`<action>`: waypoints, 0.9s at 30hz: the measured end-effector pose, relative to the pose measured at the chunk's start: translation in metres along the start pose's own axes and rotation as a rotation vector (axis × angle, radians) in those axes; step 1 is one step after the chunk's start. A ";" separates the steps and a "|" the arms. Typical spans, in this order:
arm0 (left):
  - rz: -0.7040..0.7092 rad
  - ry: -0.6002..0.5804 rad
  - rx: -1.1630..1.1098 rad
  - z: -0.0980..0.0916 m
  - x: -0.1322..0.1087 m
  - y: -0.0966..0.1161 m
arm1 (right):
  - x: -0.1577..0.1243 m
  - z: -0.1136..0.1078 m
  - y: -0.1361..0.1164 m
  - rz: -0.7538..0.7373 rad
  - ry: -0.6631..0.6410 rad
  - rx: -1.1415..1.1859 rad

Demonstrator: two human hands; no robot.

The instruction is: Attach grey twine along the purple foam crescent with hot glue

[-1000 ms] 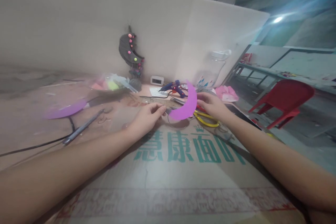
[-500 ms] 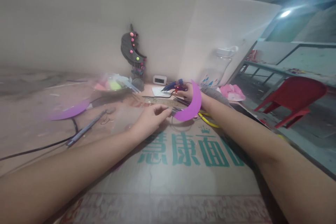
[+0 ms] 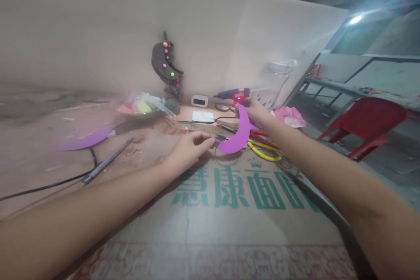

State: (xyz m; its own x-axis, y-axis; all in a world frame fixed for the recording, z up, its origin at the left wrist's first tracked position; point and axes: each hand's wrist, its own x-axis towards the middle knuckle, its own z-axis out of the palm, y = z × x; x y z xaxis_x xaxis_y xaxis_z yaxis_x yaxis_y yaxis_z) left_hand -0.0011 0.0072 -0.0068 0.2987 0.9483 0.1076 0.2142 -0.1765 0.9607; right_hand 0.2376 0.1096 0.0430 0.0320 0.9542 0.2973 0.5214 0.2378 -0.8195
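A purple crescent-shaped piece (image 3: 243,133) stands up over the table, its lower tip pinched between the thumb and fingers of my left hand (image 3: 189,146). Farther back and to the right, my right hand (image 3: 257,113) is closed on a dark blue glue gun (image 3: 233,94) with a small red light lit. The gun's nozzle points left, and part of its handle is hidden behind the crescent's upper tip. Yellow-handled scissors (image 3: 266,152) and a red-handled tool (image 3: 262,136) lie below my right wrist.
A grey crescent ornament with small coloured balls (image 3: 160,61) hangs on the wall. Below stand a white digital clock (image 3: 199,101), a white pad (image 3: 202,117) and a bowl of coloured balls (image 3: 139,107). Another purple piece (image 3: 87,138) lies left; a clear jug (image 3: 277,83) stands right.
My right hand has moved back and to the right with the glue gun, uncovering the white pad and the scissors handles. My left hand stays nearly still with the purple piece.
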 end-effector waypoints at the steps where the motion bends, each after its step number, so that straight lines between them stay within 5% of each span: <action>1: -0.008 -0.002 -0.006 0.000 0.000 0.000 | -0.005 -0.007 -0.002 -0.004 0.021 -0.006; 9: 0.031 0.083 -0.038 0.000 0.003 -0.003 | -0.068 -0.048 -0.009 -0.104 0.187 0.151; 16: -0.073 0.106 -0.060 0.000 0.001 0.002 | -0.126 -0.033 -0.005 -0.101 -0.028 -0.021; 27: -0.058 0.044 -0.060 0.000 0.003 -0.001 | -0.148 -0.018 -0.007 -0.166 -0.273 -0.119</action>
State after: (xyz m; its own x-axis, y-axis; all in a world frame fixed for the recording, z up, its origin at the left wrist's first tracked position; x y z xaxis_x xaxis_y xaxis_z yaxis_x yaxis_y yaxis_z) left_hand -0.0006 0.0104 -0.0072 0.2462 0.9673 0.0609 0.1733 -0.1057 0.9792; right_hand 0.2445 -0.0367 0.0131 -0.2827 0.9213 0.2672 0.5963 0.3870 -0.7033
